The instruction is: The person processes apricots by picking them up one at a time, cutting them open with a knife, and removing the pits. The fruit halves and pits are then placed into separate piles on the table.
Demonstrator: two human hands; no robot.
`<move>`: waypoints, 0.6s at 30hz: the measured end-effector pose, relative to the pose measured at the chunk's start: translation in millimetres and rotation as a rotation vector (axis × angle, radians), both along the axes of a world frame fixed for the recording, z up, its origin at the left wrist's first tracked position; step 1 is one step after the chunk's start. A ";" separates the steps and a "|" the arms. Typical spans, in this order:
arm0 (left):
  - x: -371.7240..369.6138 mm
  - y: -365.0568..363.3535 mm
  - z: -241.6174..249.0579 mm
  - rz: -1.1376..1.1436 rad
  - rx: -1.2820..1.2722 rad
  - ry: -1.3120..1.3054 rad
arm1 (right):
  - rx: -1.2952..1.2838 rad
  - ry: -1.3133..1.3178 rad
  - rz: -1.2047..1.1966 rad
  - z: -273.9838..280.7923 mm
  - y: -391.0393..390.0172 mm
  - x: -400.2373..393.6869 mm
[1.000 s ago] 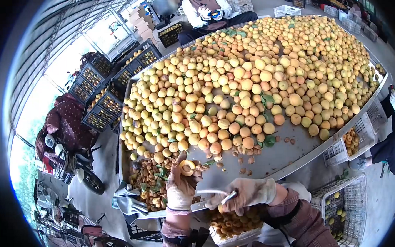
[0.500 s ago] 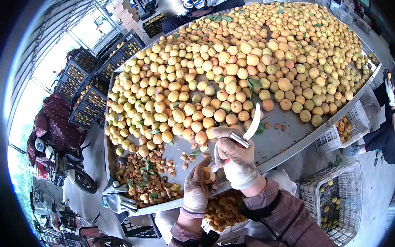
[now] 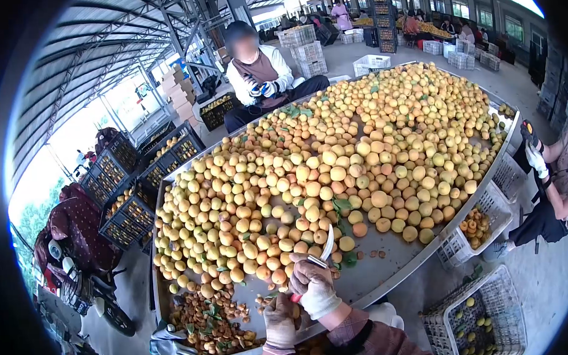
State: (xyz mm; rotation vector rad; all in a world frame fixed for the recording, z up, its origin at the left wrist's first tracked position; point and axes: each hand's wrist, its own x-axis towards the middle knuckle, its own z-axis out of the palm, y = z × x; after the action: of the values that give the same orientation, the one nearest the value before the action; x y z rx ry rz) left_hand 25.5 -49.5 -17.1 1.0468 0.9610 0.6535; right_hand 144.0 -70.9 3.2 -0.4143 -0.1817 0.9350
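A white work glove covers my right hand (image 3: pixel 314 288), which is closed around a knife with a curved blade (image 3: pixel 329 243). The blade points up and away from me, and a bit of red shows below the fist. Just to its left, my gloved left hand (image 3: pixel 280 323) is closed on an apricot (image 3: pixel 295 310), mostly hidden by the fingers. Both hands are close together above the near edge of a metal table (image 3: pixel 396 267). Whole apricots (image 3: pixel 260 209) are heaped beyond them. Pits and scraps (image 3: pixel 208 321) lie to the left.
Gloves (image 3: pixel 172 345) hang over the table's near left corner. A crate (image 3: pixel 483 314) with a few fruits stands at the lower right, another crate (image 3: pixel 479 227) beside the table. One person (image 3: pixel 258 75) sits across; another (image 3: pixel 556 180) is at right. Motorbikes (image 3: pixel 91 297) stand left.
The view has tilted upward, so the seated person and the far hall now show. My hands sit lower in the picture, still close together and holding the knife and apricot.
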 end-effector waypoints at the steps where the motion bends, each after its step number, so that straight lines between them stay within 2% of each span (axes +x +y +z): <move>1: -1.3 5.7 -2.7 0.004 -0.088 -0.085 | 0.000 0.117 0.030 -0.8 1.7 1.2; 2: -0.6 13.0 -5.4 0.001 -0.082 -0.091 | -0.003 0.236 0.060 -4.2 3.5 2.6; 4: -2.3 14.0 -2.0 -0.134 -0.063 -0.128 | 0.111 0.284 0.076 -18.0 10.8 4.8; 5: -1.1 13.8 0.6 -0.130 -0.142 -0.245 | 0.081 0.344 0.033 -25.6 15.7 7.0; 6: 0.3 18.5 3.7 -0.035 -0.373 -0.283 | 0.038 0.415 -0.007 -32.8 19.3 6.5; 7: -4.8 26.6 -4.9 -0.121 -0.279 -0.336 | -0.031 0.341 -0.112 -25.8 17.7 10.0; 8: -4.6 38.1 -13.4 -0.032 -0.264 -0.293 | -0.090 0.257 -0.206 -15.8 16.7 18.2; 9: -0.6 31.2 2.5 0.054 -0.142 -0.372 | -0.145 0.167 -0.231 -13.4 12.8 24.6; 10: -4.2 37.3 7.1 0.073 -0.105 -0.332 | -0.190 0.070 -0.260 -9.4 8.5 29.0; 14: -13.2 46.7 13.6 0.137 -0.112 -0.540 | -0.422 -0.258 -0.041 12.2 2.3 9.6; 15: -17.6 49.4 8.8 0.096 -0.100 -0.581 | -0.485 -0.324 0.112 11.0 2.4 3.9; 16: -21.5 51.0 7.3 0.057 -0.086 -0.619 | -0.362 -0.410 0.071 -13.1 12.1 -8.8; 17: -16.5 42.8 18.6 0.042 -0.030 -0.628 | -0.400 -0.703 -0.051 -31.5 19.8 -19.9; 18: -16.4 40.9 18.3 0.046 0.050 -0.526 | -0.434 -0.992 -0.179 -26.8 22.4 -25.6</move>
State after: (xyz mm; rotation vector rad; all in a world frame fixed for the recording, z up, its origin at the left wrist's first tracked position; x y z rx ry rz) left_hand 9.1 -8.7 1.2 0.8352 0.5125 0.9369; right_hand 118.4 -48.5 -23.6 -1.2625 -0.8349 0.5168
